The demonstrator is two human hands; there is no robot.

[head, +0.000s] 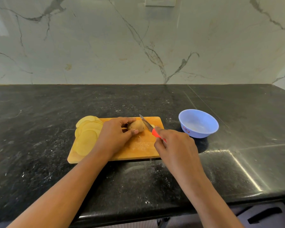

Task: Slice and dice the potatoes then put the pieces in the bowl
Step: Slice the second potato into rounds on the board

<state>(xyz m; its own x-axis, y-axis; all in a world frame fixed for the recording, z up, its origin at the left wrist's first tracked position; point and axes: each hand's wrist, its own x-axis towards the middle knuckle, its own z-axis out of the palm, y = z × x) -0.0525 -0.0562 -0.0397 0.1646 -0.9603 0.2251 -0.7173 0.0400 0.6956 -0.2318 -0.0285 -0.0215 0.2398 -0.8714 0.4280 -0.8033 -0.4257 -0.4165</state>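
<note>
A wooden cutting board [138, 149] lies on the black counter. On it, my left hand [114, 134] grips a brown unpeeled potato piece [136, 126] between thumb and fingers. My right hand [174, 144] holds a knife [146, 123] by its red handle, the blade resting against the potato's right end. Several thin yellow potato slices [87, 134] are piled on the board's left side, partly overhanging its edge. A small slice lies just right of the blade. A blue plastic bowl [198, 123] stands right of the board, with nothing in it.
The black stone counter [56, 178] runs wide around the board, its front edge close to me. A marble wall [138, 46] rises behind, with a switch plate [160, 1] at the top. A drawer handle [265, 214] shows below right.
</note>
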